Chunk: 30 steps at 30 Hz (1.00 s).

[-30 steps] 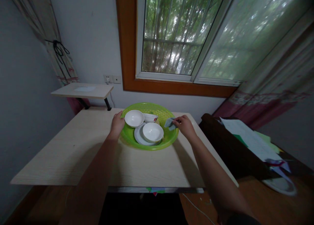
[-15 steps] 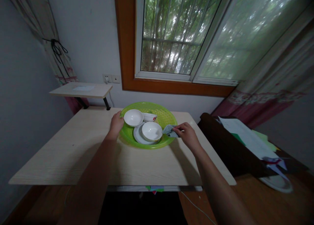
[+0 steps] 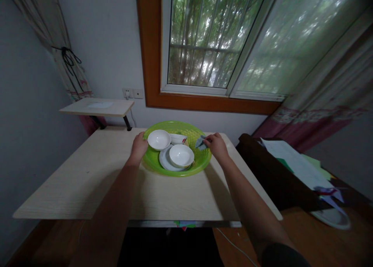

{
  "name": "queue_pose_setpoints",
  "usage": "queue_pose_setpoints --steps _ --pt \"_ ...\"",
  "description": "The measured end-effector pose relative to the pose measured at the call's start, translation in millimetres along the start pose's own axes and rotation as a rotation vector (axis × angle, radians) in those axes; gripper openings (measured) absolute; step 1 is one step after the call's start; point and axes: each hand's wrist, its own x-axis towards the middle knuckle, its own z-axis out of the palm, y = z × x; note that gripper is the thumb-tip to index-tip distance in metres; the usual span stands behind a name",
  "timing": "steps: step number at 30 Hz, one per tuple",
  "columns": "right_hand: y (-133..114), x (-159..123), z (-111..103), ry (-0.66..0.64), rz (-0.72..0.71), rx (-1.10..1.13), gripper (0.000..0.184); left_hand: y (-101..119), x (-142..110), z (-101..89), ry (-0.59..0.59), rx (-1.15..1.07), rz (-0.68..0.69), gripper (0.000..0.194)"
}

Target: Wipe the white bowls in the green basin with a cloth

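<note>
A green plastic basket (image 3: 175,173) rests on the table, tilting slightly toward me. My left hand (image 3: 139,146) grips its left rim. In my right hand (image 3: 217,146) a grey-blue cloth (image 3: 201,143) is pinched, held against the inner right side of the basket near the rim. Inside the basket are a white bowl (image 3: 159,139) at the left and a second white bowl (image 3: 181,156) nearer the middle. The second bowl sits over a white plate (image 3: 165,160). Behind them lies a white packet (image 3: 177,138) with red marks, and thin wooden sticks (image 3: 187,143) show beside it.
The pale wooden table (image 3: 110,189) has a small raised shelf (image 3: 113,108) at its back left with a paper on it. A dark brown piece of furniture (image 3: 268,170) holding papers (image 3: 294,164) stands to the right. A window (image 3: 215,42) is behind.
My right hand has moved up and slightly right along the basket's right side, carrying the cloth away from the nearer bowl. My left hand stays on the rim.
</note>
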Motion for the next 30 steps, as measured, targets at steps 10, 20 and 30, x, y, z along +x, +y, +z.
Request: queue_pose_setpoints --steps 10,20,30 --pt "5 -45 -15 0.012 0.029 0.187 0.027 5 -3 1.4 -0.001 -0.014 -0.065 0.053" --pt "6 -47 -18 -0.012 0.094 0.18 0.024 8 -28 3.0 0.034 -0.273 -0.275 0.06" --pt "5 -11 -6 0.013 0.114 0.126 0.012 -1 -52 16.3 0.072 -0.793 -0.395 0.091"
